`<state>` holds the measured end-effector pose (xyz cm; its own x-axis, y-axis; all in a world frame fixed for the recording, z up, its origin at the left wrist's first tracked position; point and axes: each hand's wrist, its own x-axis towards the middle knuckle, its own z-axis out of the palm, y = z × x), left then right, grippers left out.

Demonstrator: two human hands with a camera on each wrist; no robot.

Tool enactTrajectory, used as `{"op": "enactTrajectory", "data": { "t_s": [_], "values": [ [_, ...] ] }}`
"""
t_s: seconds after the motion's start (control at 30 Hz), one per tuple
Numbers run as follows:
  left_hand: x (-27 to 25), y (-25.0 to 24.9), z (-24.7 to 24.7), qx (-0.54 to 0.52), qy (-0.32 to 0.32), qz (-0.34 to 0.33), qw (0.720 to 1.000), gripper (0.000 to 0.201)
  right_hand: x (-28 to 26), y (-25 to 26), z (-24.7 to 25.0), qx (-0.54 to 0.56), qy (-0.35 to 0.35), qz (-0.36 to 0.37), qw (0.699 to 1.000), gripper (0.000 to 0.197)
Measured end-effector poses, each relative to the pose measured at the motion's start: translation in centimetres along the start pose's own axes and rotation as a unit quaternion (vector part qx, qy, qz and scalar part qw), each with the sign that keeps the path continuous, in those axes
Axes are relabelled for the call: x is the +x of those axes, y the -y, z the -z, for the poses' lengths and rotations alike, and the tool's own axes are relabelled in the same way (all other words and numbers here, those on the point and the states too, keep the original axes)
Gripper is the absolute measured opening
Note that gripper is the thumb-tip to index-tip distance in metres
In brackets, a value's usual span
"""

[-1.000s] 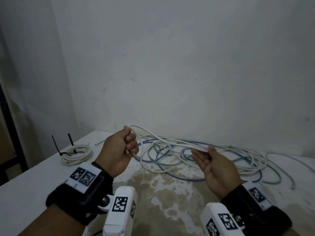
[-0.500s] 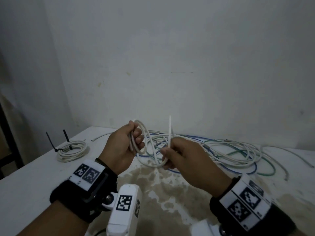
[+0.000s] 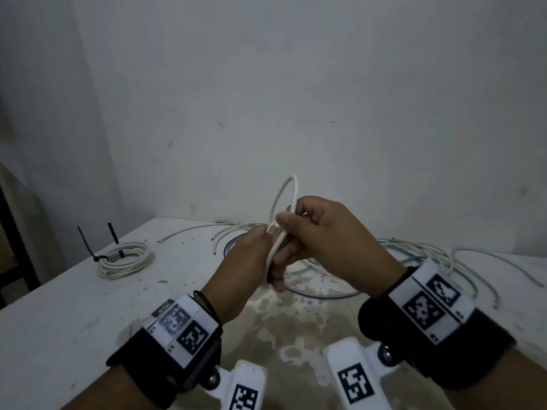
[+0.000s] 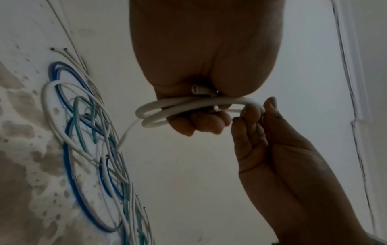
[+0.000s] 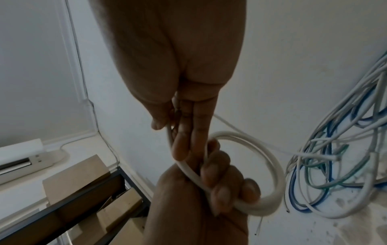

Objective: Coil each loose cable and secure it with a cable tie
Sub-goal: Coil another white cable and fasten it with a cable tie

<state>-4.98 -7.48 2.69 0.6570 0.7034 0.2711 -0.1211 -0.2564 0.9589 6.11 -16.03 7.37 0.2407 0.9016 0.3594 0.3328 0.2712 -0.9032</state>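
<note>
My left hand [image 3: 262, 242] grips a small coil of thick white cable [image 3: 291, 190] above the table, and two turns [image 4: 159, 112] bulge out past its curled fingers [image 4: 201, 124]. My right hand [image 3: 296, 232] is pressed against the left and pinches the same cable [image 5: 188, 169] between thumb and fingers [image 5: 184, 144]. The cut cable end [image 4: 196, 88] sticks out at the left palm. A thinner tail runs down to the tangle of loose white, blue and green cables [image 3: 420, 255] on the table behind.
A finished white coil [image 3: 124, 258] bound with two black cable ties [image 3: 114, 235] lies at the left of the white, stained table [image 3: 88, 321]. The wall is close behind. A dark shelf frame with cardboard boxes [image 5: 83, 190] stands to the left.
My right hand, first open under the cable, took hold of it and carried a new loop to my left hand. Both hands have come together and risen.
</note>
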Motion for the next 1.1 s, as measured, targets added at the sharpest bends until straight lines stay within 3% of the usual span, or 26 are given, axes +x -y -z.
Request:
{"op": "enactTrajectory", "data": {
  "t_s": [0.1,0.27,0.53,0.67,0.73,0.77,0.83,0.93,1.03,1.1],
  "values": [
    [-0.3,-0.3,-0.5,-0.033,0.031,0.019,0.999,0.037,0.6,0.0,0.7,0.010,-0.020,-0.021,1.000,0.024],
    [-0.9,-0.6,-1.0,-0.097,0.051,0.060,0.992,0.035,1.1,-1.1,1.8,-0.106,-0.080,-0.041,0.990,0.040],
    [-0.9,-0.5,-1.4,-0.073,0.086,0.048,0.993,0.032,0.7,-1.8,2.4,-0.120,-0.113,-0.079,0.983,0.048],
    [-0.7,-0.8,-1.1,-0.092,0.089,0.069,0.989,0.033,0.5,-1.7,2.6,-0.278,-0.124,-0.074,0.949,0.055],
    [-0.7,-1.0,-0.8,-0.099,0.091,0.081,0.988,0.035,0.3,-1.9,2.7,-0.379,-0.172,-0.017,0.909,0.042],
    [-0.7,-1.2,-0.7,-0.099,0.093,0.081,0.987,0.037,0.1,-1.8,2.6,-0.403,-0.189,0.054,0.894,0.034],
    [-0.6,-1.6,-0.7,-0.092,0.094,0.076,0.988,0.044,-0.2,-1.7,2.1,-0.396,-0.126,0.178,0.892,0.032],
    [-0.5,-2.4,-0.5,-0.090,0.086,0.074,0.989,0.047,-0.5,-1.6,1.7,-0.351,0.014,0.174,0.920,0.035],
    [-0.4,-3.0,-0.2,-0.142,0.085,0.090,0.982,0.041,-0.3,-1.7,1.9,-0.362,0.026,0.221,0.905,0.035],
    [-0.4,-3.1,-0.3,-0.193,0.085,0.081,0.974,0.036,-0.1,-1.8,1.8,-0.361,-0.012,0.262,0.895,0.040]
  ]
}}
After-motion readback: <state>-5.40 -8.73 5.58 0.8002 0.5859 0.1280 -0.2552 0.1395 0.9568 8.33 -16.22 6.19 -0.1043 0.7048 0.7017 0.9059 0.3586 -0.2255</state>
